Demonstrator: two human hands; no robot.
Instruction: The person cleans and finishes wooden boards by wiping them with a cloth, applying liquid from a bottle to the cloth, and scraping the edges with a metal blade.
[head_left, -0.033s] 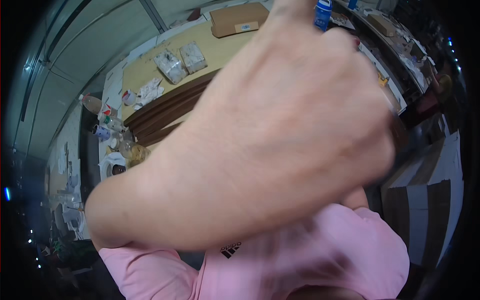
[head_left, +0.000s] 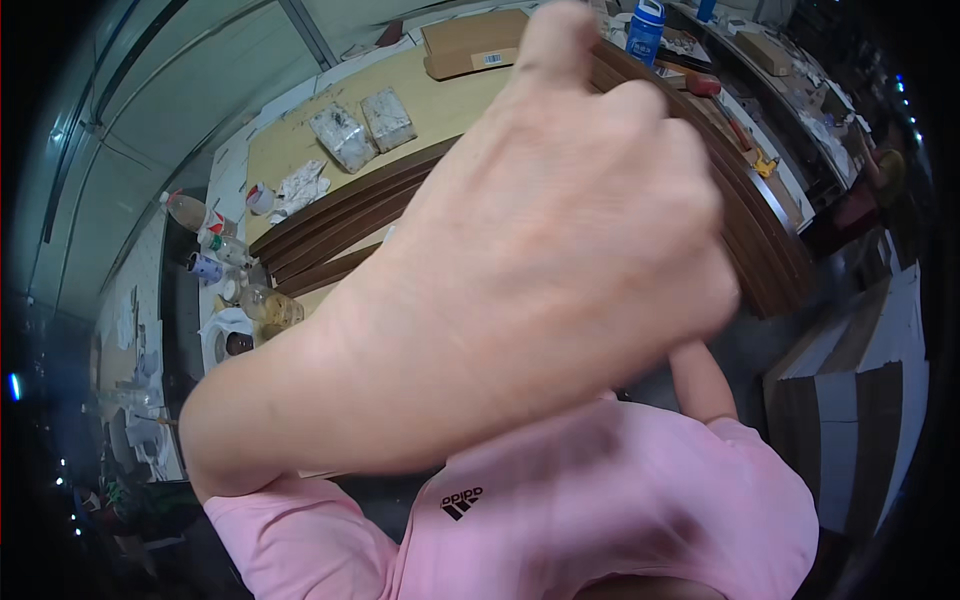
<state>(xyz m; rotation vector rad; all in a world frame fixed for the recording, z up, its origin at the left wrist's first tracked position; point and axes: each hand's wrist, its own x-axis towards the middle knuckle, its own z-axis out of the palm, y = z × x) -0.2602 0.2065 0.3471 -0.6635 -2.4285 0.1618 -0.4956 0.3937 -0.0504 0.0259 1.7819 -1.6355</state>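
My left hand (head_left: 590, 210) is raised very close in front of me and covers the middle of the view. Its back faces me, the fingers are curled under and the thumb points up and away. Whatever the fingers hold, if anything, is hidden. Behind it, long brown strips (head_left: 345, 215) lie stacked on the table, and more brown strips (head_left: 755, 240) run along the right. My right forearm (head_left: 700, 380) comes out of the pink sleeve, while my right hand is hidden behind the left one.
Plastic bottles (head_left: 270, 305) and a crumpled white cloth (head_left: 300, 187) line the left side. Two wrapped blocks (head_left: 342, 138) and a cardboard box (head_left: 475, 50) sit farther back. A blue bottle (head_left: 645, 35) and a yellow tool (head_left: 765, 164) are at right, above striped stacked panels (head_left: 840, 430).
My left hand has shifted slightly left and back from the right side, uncovering the right-hand brown strips, the yellow tool and more of my right forearm.
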